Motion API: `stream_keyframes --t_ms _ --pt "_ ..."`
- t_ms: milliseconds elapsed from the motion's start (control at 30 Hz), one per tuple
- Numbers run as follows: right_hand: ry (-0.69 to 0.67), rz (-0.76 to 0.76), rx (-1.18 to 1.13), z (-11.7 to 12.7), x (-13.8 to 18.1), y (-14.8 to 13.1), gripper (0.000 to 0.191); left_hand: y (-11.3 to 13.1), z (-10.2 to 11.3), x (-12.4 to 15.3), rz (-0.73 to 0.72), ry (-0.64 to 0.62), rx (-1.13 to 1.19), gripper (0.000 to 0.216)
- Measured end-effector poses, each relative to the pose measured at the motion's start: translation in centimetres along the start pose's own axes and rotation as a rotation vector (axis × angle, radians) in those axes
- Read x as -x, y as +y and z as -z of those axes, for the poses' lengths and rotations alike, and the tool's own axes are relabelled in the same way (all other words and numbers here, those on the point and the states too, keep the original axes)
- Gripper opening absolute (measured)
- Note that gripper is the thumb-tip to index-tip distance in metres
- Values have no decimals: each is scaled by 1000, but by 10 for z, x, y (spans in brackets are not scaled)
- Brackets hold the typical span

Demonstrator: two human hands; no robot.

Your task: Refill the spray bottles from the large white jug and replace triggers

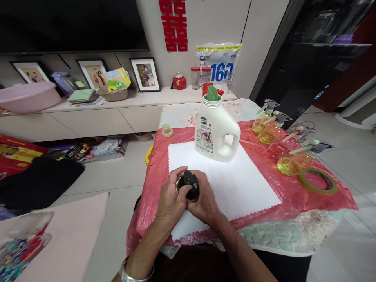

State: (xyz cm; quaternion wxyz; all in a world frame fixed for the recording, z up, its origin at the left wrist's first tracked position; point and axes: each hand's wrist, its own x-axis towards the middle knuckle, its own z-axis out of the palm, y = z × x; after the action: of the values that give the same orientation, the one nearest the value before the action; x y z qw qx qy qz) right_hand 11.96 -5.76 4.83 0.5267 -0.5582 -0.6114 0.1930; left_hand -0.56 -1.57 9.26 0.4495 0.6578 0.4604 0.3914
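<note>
Black, glossy plastic shows between the hands in the head view, the only feed I have. I see the left hand and right hand curled around a pump bottle, pressing it from both sides, nearer to me than the detergent jug and slightly to its left. As I read progress, the pump head is on the bottle, but I cannot tell whether it is screwed tight; fingers hide most of the body. The jug stands uncapped, its threaded neck bare around a green pouring spout. What looks like a translucent cap lies left of the jug, so closing it seems undone.

The jug is opaque white plastic with a moulded loop handle. Beneath it spreads a smooth white sheet with scalloped edges, over crinkled red plastic film. Right of the jug stand clear, round-bellied spray bottles holding yellow or pink liquid; nearer me, still right of it, lies a glossy tape roll.
</note>
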Motion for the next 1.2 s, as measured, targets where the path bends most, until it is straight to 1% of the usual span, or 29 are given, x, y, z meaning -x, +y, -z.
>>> stream_keyframes --t_ms 100,233,400,467,533,633,667,733,800,833,867,900,967,1033,1100,1133,1200 --pt "6 2 6 0 1 1 50 -3 2 0 -26 -21 17 43" --pt "23 14 14 -2 4 6 59 -13 9 1 -34 -102 83 53" --pt "66 -4 4 3 2 13 71 -24 25 2 56 -243 189 69" --pt "80 -21 -1 9 -1 10 71 -23 29 3 85 -267 239 73" --pt "84 -41 -1 18 -3 1 69 -19 29 6 128 -294 299 81" --pt "92 -152 -53 28 -6 -20 69 -15 14 15 201 -336 351 100" --pt "101 -199 -87 31 -6 -27 70 -15 6 19 198 -322 351 106" --pt "133 -262 -141 34 -5 -41 71 -18 -13 26 123 -235 337 110" --pt "165 -232 -132 38 -4 -50 71 -20 -30 30 35 -123 354 103" --pt "163 -197 -116 41 -4 -53 70 -21 -35 31 20 -83 379 99" --pt "137 -164 -108 46 -3 -54 67 -20 -38 30 21 -70 400 96" --pt "93 -141 -117 52 -3 -55 65 -18 -37 29 38 -84 414 94" --pt "-26 -132 -193 68 -3 -55 58 -11 -28 25 96 -188 424 93" --pt "-130 -157 -295 86 -5 -55 51 -3 -14 22 145 -345 451 90" --pt "-206 -187 -389 102 -7 -56 45 3 -1 22 185 -511 470 88" --pt "-249 -205 -440 108 -8 -57 42 4 3 23 201 -585 472 88" --pt "-344 -236 -559 116 -9 -60 41 3 9 26 227 -691 472 91"
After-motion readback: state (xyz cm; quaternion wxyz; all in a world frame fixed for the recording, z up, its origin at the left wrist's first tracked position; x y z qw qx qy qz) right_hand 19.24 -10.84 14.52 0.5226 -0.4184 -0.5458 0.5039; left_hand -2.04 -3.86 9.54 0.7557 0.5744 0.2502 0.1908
